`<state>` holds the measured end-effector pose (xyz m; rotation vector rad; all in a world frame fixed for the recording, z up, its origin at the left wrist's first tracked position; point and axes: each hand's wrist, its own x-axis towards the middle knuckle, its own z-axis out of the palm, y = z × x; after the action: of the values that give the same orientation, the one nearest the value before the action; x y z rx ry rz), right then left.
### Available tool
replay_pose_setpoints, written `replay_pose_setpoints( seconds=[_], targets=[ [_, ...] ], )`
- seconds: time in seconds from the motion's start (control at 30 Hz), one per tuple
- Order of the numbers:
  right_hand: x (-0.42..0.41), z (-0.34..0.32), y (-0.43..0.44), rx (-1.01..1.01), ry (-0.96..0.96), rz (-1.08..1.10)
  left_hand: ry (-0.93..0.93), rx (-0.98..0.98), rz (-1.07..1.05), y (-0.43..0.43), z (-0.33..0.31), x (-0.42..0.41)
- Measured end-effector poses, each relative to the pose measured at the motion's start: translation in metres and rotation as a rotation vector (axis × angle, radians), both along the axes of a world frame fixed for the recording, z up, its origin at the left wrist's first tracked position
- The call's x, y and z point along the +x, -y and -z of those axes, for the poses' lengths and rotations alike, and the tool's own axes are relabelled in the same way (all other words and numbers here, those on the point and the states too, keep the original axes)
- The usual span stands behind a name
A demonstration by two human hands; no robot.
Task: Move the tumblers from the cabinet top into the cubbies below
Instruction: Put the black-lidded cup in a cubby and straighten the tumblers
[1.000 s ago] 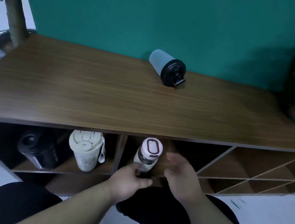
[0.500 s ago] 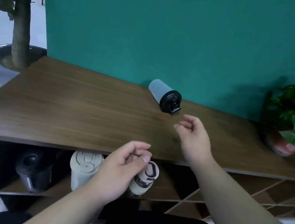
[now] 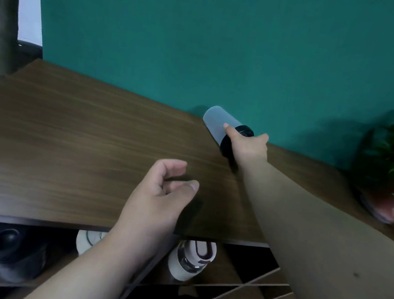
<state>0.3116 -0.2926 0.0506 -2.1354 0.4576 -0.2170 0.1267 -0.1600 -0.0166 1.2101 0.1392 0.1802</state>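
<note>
Tumblers nearly all down now: three sit in the cubbies (image 3: pixel 244 281) along the bottom of the frame, a black tumbler (image 3: pixel 4 248) at lower left, a white tumbler (image 3: pixel 87 241) half hidden behind the wrist, and a pink-lidded tumbler (image 3: pixel 190 259) at lower centre. One remains on the cabinet top (image 3: pixel 68 147), the grey tumbler (image 3: pixel 218 122) lying on its side against the green wall, right of centre. The right hand (image 3: pixel 248 146) is wrapped around its black lid end, fingers closed on it (whether it's lifted yet, I can't tell). The left hand (image 3: pixel 161 194) hovers loosely curled, holding nothing. Last carry, by my reckoning!
</note>
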Motion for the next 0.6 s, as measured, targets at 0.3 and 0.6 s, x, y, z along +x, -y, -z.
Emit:
replay_pose_setpoints(
  seconds=[0.3,0.6],
  targets=[
    [-0.018,0.005,0.011,0.214,0.049,-0.056,0.031,0.04,0.008,-0.002,-0.005,-0.007],
    [-0.142,-0.034,0.126,0.182,0.117,-0.746,0.185,0.11,0.035,0.032,0.005,-0.047]
  ],
)
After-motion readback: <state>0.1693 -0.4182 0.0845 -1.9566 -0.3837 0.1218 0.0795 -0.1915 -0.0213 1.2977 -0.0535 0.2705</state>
